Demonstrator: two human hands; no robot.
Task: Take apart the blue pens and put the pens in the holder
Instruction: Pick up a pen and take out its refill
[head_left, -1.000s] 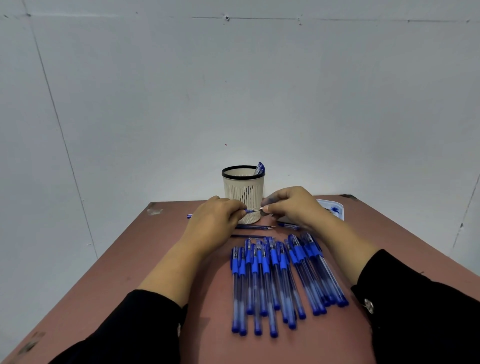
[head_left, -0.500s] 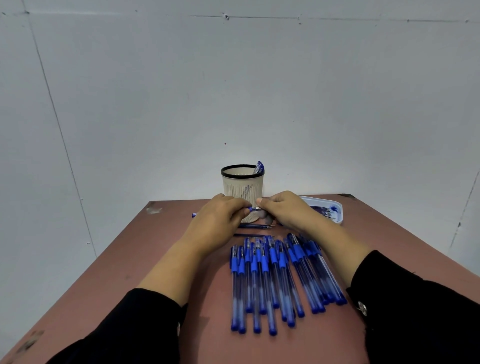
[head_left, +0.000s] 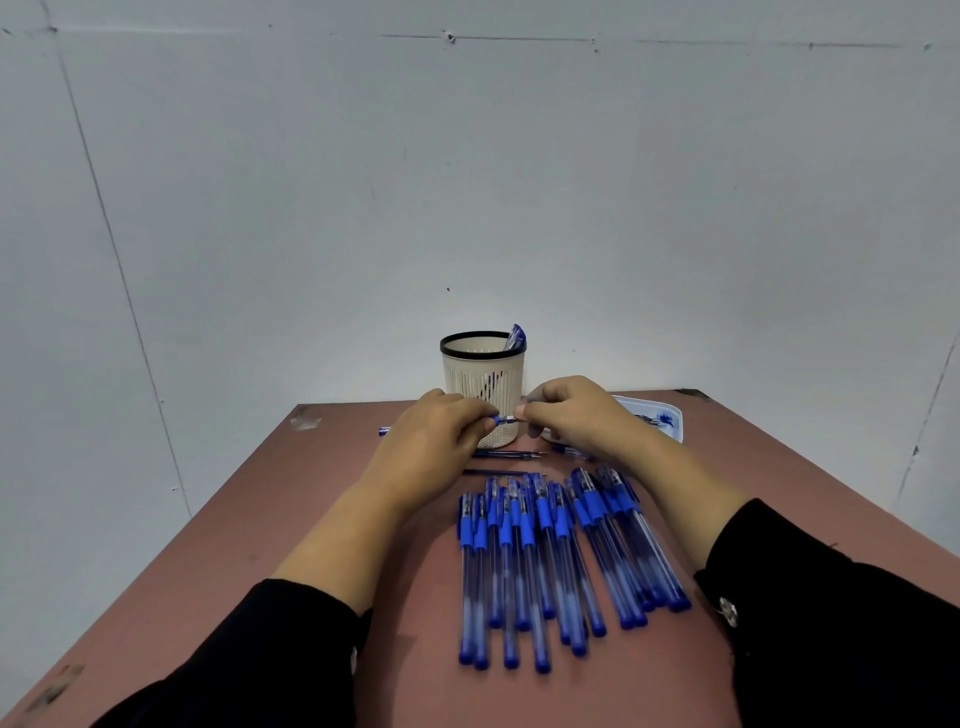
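While a row of capped blue pens (head_left: 561, 561) waits on the reddish table (head_left: 249, 545), a single pen (head_left: 505, 420) is held level between two hands just in front of the pen holder (head_left: 483, 387). The pen's barrel is gripped by the curled fingers of the left hand (head_left: 434, 441), its far end showing beyond the hand at the left, while the metal tip end is pinched by the thumb and fingers of the right hand (head_left: 571, 418). The step in hand is judged to be the dismantling of this pen, most likely the unscrewing or pulling off of its tip section. One pen part (head_left: 515, 336) is seen leaning inside the holder, above its black rim. Thin refills (head_left: 509, 454) are laid on the table between the hands and the row, and a white tray (head_left: 670, 421) holding small blue parts is set at the right. A steady opposed twist or pull is thought to be called for next, after which the freed barrel would be dropped into the holder.
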